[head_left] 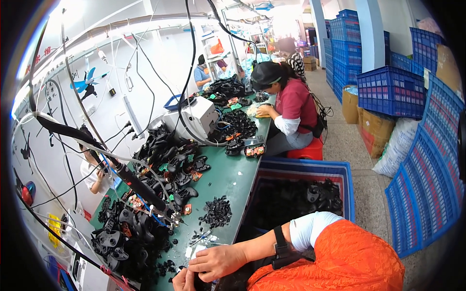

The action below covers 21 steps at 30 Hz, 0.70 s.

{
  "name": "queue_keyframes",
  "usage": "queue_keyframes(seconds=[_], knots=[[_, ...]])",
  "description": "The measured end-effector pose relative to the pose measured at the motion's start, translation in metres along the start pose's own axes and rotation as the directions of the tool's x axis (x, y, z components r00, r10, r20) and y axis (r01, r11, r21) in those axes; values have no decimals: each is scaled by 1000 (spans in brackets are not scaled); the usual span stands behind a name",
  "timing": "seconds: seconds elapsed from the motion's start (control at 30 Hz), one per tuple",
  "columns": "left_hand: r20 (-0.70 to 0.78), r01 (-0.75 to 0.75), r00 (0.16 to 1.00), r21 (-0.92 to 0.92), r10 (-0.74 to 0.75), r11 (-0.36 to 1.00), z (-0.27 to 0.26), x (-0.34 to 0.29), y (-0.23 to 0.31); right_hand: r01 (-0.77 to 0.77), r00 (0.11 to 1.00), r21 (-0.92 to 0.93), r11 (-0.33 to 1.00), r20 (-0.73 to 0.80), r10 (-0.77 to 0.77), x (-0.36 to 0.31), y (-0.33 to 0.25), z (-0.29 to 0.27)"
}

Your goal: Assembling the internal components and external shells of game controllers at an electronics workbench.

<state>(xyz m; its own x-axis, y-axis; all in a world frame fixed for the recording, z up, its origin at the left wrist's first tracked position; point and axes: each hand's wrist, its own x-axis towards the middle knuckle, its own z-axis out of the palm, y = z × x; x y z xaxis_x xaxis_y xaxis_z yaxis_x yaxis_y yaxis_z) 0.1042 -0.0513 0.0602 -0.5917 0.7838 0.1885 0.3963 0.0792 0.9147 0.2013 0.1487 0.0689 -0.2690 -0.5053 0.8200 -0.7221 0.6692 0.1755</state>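
At the near edge of the green workbench (228,182), my right hand (213,262) has its fingers bent and pressed together over something dark. My left hand (183,280) is close against it, cut by the lower edge, with its fingers pinched. What the two hands hold is mostly hidden. Just beyond them lie small white and clear scraps (201,241). A heap of small black plastic pieces (215,212) is farther up the bench. To the left is a large pile of black game controller shells (126,233), some with orange circuit boards.
A long black rod (145,189) with cables slants over the bench. Beside the bench, a blue-rimmed bin (350,194) holds black parts. A co-worker in a red top (296,104) sits farther along. Blue crates (391,89) and cartons (376,131) line the right side.
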Motion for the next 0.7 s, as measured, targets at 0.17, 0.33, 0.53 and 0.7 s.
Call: queue_keyframes(seconds=[0.17, 0.33, 0.53, 0.7], knots=[[15, 32, 999, 12, -33, 999, -6, -2, -10, -11, 1000, 3, 1000, 16, 11, -4, 0, 6], [-23, 2, 1000, 242, 4, 970, -7, -8, -34, -5, 999, 24, 1000, 36, 4, 0, 0, 11], [-50, -27, 998, 303, 44, 953, 2, -16, -38, -20, 994, 97, 995, 111, 9, -3, -1, 14], [-151, -8, 987, 312, 58, 950, 3, -15, 3, -14, 995, 87, 996, 100, 5, -8, 0, 7]])
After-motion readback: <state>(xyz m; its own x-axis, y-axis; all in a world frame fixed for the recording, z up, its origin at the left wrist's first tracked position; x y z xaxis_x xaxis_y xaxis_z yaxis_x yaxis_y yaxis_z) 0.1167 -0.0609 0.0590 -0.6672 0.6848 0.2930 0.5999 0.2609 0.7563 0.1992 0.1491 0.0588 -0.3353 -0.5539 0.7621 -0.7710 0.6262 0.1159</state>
